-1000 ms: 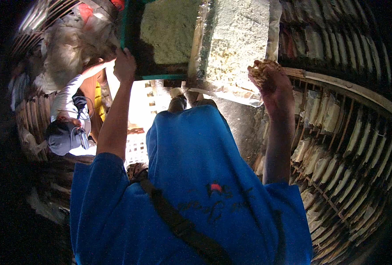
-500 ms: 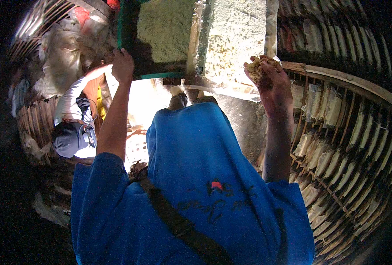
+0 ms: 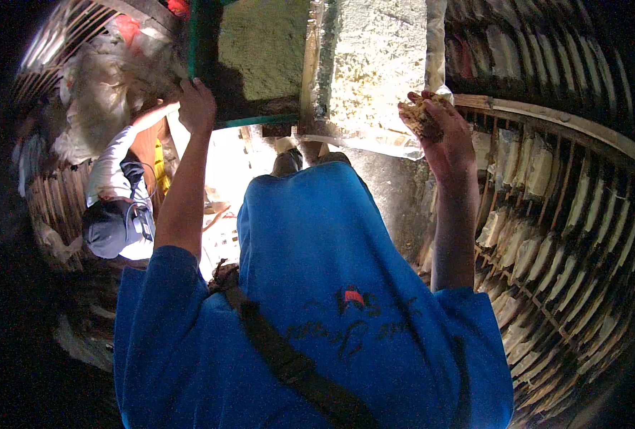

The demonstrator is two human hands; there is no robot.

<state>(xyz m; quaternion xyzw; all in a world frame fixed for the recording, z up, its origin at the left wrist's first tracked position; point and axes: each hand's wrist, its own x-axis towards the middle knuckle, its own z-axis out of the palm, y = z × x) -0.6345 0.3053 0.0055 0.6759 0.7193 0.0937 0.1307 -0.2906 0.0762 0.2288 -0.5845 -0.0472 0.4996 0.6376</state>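
Note:
My left hand (image 3: 198, 107) is closed on the left edge of a dark tray with a green rim (image 3: 260, 121). A pale, grainy slab (image 3: 260, 43) lies inside that tray. My right hand (image 3: 448, 136) holds a brown, crumbly clump (image 3: 421, 118), its fingers curled around the far side. The clump is beside the near right corner of a second tray (image 3: 310, 64). A thick, whitish-yellow crumbly layer (image 3: 375, 64) fills this tray over plastic sheeting (image 3: 396, 148).
Slatted racks (image 3: 539, 243) holding rows of pale wrapped slabs fill the right side, behind a wooden rail (image 3: 546, 114). On the left, a person in a dark cap (image 3: 110, 229) reaches toward the trays. Crumpled plastic sheets (image 3: 96, 93) hang at the far left.
My right hand and the clump have turned slightly and shifted a little to the right. The left hand keeps its place at the tray's edge.

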